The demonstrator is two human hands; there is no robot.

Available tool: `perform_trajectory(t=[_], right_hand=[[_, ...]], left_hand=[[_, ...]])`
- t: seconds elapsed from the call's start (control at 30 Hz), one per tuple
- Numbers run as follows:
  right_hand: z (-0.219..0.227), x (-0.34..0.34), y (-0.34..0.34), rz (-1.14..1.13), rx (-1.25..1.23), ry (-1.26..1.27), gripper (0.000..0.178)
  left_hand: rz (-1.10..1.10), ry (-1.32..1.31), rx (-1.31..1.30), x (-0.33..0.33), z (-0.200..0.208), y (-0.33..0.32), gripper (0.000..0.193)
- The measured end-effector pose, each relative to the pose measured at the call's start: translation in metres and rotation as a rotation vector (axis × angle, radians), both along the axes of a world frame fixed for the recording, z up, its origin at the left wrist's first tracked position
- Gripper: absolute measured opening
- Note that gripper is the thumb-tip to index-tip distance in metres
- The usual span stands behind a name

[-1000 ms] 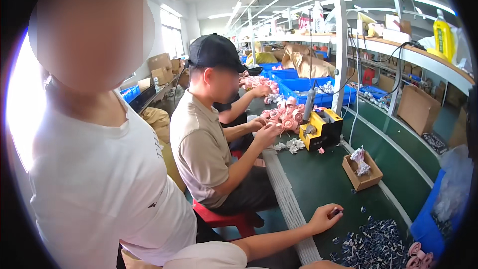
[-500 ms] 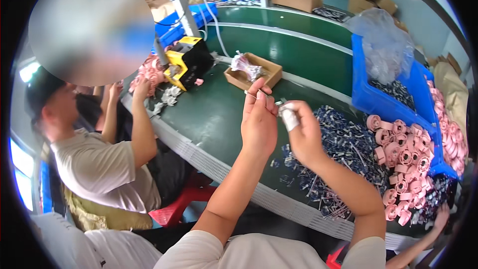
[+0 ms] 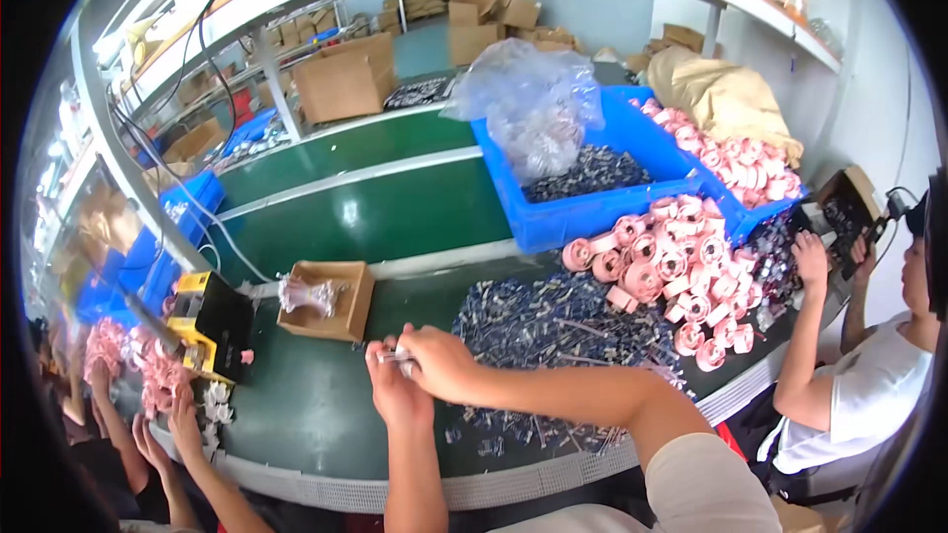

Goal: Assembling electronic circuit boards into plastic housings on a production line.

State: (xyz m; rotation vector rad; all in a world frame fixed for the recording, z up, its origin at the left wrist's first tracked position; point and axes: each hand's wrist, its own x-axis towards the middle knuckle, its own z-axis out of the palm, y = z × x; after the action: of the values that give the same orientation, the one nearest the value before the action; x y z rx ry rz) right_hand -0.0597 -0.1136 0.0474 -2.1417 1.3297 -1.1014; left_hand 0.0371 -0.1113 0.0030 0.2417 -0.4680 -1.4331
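My left hand (image 3: pixel 403 400) and my right hand (image 3: pixel 441 363) meet above the green work surface, just in front of a small cardboard tray (image 3: pixel 357 311). Pinched between their fingertips is a small thin silver-white piece (image 3: pixel 397 356), too small to make out its kind. Fingers of both hands are closed around it, and the right hand partly covers the left. A bundle of white and silvery strips (image 3: pixel 314 296) lies in the tray. Right of my hands spreads a heap of small dark blue parts with pale leads (image 3: pixel 553 336).
Pink round plastic housings (image 3: pixel 681 266) are piled beyond the blue parts. A blue bin (image 3: pixel 558 222) holds dark parts and a clear plastic bag (image 3: pixel 533 99). At left stands a yellow-and-black device (image 3: pixel 212 326). Co-workers' hands (image 3: pixel 178 424) and another person's hand (image 3: pixel 812 259) work at either side.
My view has swung to the right. The hands, slightly apart before, are now together, with the right hand over the left fingertips at the small piece.
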Motion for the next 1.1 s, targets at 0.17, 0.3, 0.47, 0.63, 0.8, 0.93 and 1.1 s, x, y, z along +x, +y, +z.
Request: perform_trajectory(t=[0.17, 0.3, 0.47, 0.63, 0.8, 0.93, 1.1], right_hand=[[-0.009, -0.005, 0.000, 0.050, 0.032, 0.051, 0.018], [-0.028, 0.000, -0.012, 0.059, 0.084, 0.038, 0.019], [-0.023, -0.010, -0.025, 0.166, 0.303, 0.011, 0.017], [0.112, -0.076, -0.073, 0.275, 0.408, -0.599, 0.011], [0.367, -0.188, -0.151, -0.606, -1.194, 0.092, 0.024], [0.473, -0.284, -0.222, -1.048, -1.010, 0.808, 0.033], [0.464, -0.329, -0.285, -0.735, -0.410, 0.557, 0.039]], left_hand=[[-0.045, -0.097, 0.050, -0.008, -0.010, 0.003, 0.020], [-0.126, 0.068, 0.108, -0.003, -0.013, 0.002, 0.023], [-0.154, 0.194, 0.239, -0.007, -0.011, -0.001, 0.029], [0.050, -0.057, 0.437, -0.016, -0.015, 0.000, 0.009], [-0.037, -0.066, 0.462, -0.028, -0.011, 0.013, 0.006], [-0.078, -0.168, 0.403, -0.036, -0.004, 0.023, 0.006], [-0.061, -0.181, 0.443, -0.028, -0.008, 0.019, 0.006]])
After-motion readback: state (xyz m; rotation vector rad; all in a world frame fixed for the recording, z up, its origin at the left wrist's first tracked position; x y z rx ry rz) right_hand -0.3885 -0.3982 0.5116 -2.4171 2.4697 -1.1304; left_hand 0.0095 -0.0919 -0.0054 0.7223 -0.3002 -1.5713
